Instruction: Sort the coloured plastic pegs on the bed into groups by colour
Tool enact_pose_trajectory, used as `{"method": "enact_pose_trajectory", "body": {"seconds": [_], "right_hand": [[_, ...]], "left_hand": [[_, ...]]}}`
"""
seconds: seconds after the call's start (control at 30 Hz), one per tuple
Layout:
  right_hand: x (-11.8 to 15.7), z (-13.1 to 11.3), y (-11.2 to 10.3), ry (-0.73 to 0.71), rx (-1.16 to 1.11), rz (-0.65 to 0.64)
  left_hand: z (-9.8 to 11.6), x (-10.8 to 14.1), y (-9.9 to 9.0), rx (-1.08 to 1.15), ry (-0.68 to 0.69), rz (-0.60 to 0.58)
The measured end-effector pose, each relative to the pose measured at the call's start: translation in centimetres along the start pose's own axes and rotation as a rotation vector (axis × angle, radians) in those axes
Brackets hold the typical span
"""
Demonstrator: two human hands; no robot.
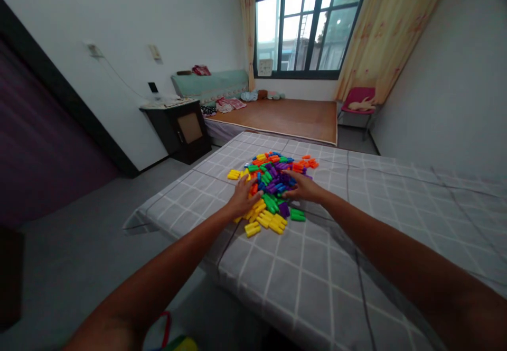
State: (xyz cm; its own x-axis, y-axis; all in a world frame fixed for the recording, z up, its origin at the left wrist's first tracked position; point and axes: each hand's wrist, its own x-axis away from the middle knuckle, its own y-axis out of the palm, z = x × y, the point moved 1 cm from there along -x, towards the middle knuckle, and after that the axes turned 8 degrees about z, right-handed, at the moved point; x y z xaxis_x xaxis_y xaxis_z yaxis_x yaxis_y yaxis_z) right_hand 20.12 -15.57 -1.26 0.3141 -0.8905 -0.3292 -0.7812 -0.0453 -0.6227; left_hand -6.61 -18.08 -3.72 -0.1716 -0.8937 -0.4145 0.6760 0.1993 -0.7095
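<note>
A pile of small plastic building pieces (273, 174) in purple, green, blue, orange and red lies on the grey checked tablecloth (317, 256). My left hand (242, 197) reaches to the pile's left side, fingers apart, over yellow pieces (271, 221) and close to red ones. On the other side my right hand (304, 187) has its fingers spread toward the purple and blue pieces. No piece shows in either grasp, though the fingertips partly hide what lies under them. Green pieces (298, 214) rest just below my right hand, and orange pieces (307, 162) sit at the far right.
Beyond the table stands a low bed (293, 118) with a brown mat and folded cloths. A dark cabinet (178, 129) is at the left, a pink chair (358, 100) at the back right. Something red and yellow (184, 343) is on the floor below.
</note>
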Motion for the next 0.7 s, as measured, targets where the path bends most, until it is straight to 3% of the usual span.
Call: {"method": "enact_pose_trajectory", "body": {"seconds": [0.2, 0.37, 0.47, 0.57, 0.63, 0.7], "right_hand": [[-5.1, -2.8, 1.6, -0.005, -0.105, 0.041], [-8.5, -5.3, 3.1, -0.059, -0.144, -0.01], [-9.2, -6.3, 3.8, -0.057, -0.2, -0.078], [-9.2, -6.3, 3.0, -0.073, -0.22, -0.099], [-9.2, -5.3, 1.2, -0.109, -0.203, -0.021], [-9.4, -2.9, -1.3, -0.111, -0.15, 0.131]], "left_hand": [[1.9, -0.9, 1.0, 0.266, -0.138, 0.114], [3.3, -0.7, -0.2, 0.471, -0.132, 0.043], [1.7, 0.5, -1.9, 0.423, -0.183, 0.075], [-1.4, 1.7, -4.5, 0.3, -0.34, 0.244], [-3.5, 2.0, -6.1, 0.235, -0.439, 0.312], [-4.9, 1.6, -6.9, 0.194, -0.486, 0.307]]}}
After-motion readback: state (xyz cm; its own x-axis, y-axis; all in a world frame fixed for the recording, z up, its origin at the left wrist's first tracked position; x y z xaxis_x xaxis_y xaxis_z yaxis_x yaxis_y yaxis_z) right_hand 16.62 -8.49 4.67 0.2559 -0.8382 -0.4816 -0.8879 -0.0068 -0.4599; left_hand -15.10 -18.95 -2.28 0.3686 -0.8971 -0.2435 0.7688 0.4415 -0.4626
